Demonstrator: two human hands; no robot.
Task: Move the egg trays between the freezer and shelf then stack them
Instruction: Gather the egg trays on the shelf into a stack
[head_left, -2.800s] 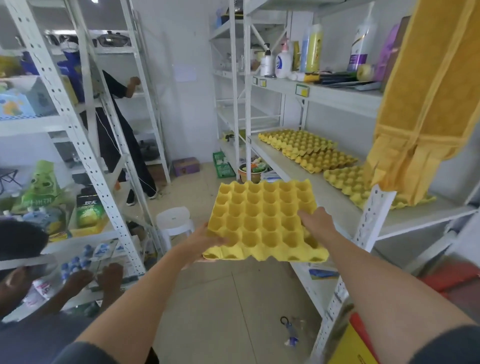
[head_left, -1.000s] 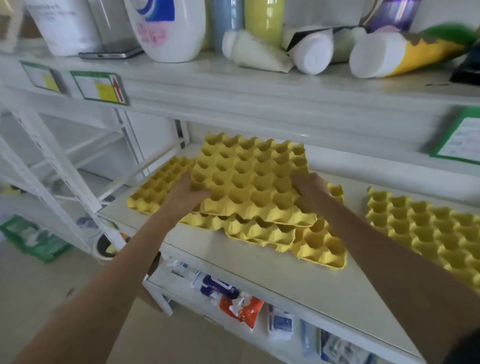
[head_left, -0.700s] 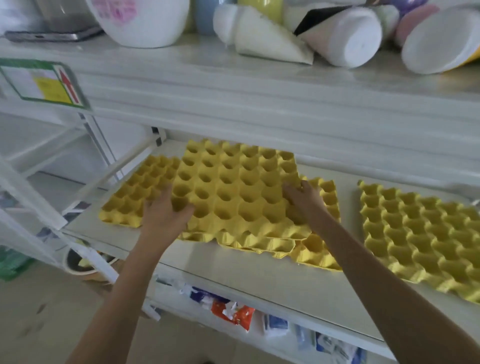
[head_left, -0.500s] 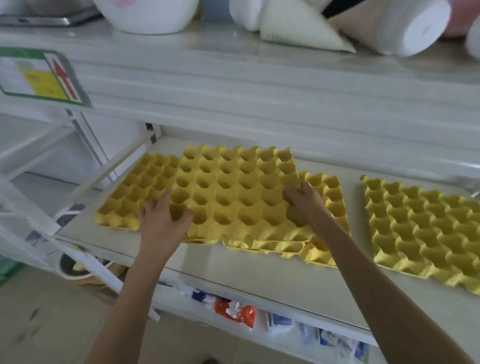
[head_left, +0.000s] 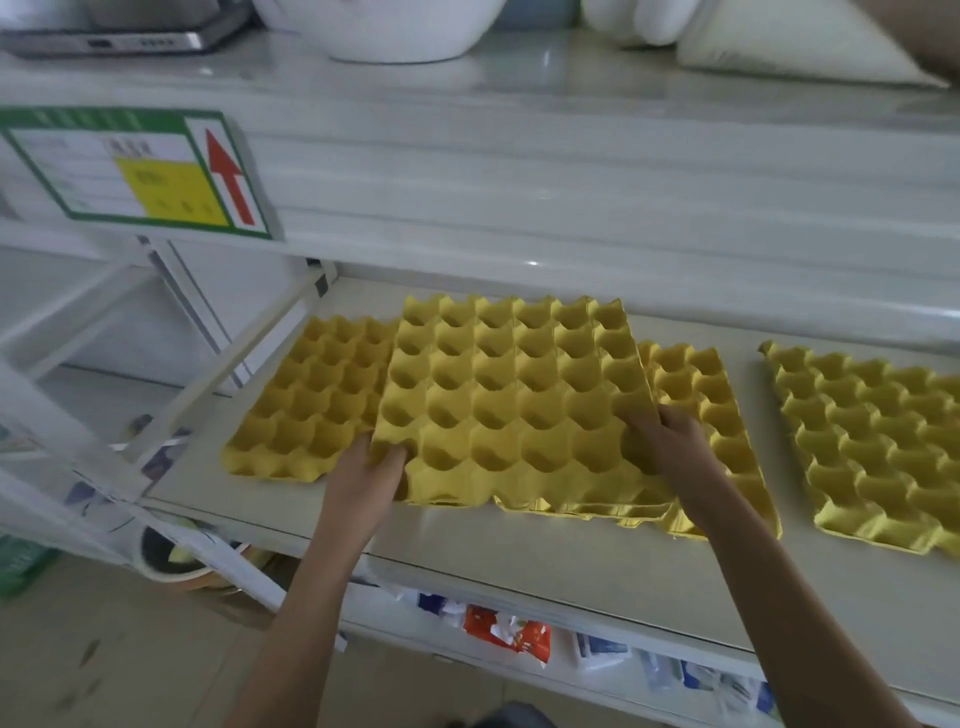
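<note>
A yellow egg tray (head_left: 511, 400) lies on the white shelf (head_left: 519, 551), resting on top of other yellow trays. My left hand (head_left: 366, 475) grips its near left corner, fingers in a cup. At the near right corner my right hand (head_left: 670, 441) holds the tray's edge. Beneath it, one tray (head_left: 317, 400) sticks out to the left and another (head_left: 711, 410) sticks out to the right. A separate yellow tray (head_left: 872, 447) lies further right on the same shelf.
The upper shelf (head_left: 519, 156) hangs close above the trays, with a green-bordered label (head_left: 140, 171), a phone (head_left: 119, 39) and white bottles on it. A lower shelf holds packets (head_left: 511, 631). A slanted white rack post (head_left: 78, 467) crosses at left.
The tray was carried from the aisle to the shelf, lowered onto the trays there and slid left. Both hands stayed on its near corners.
</note>
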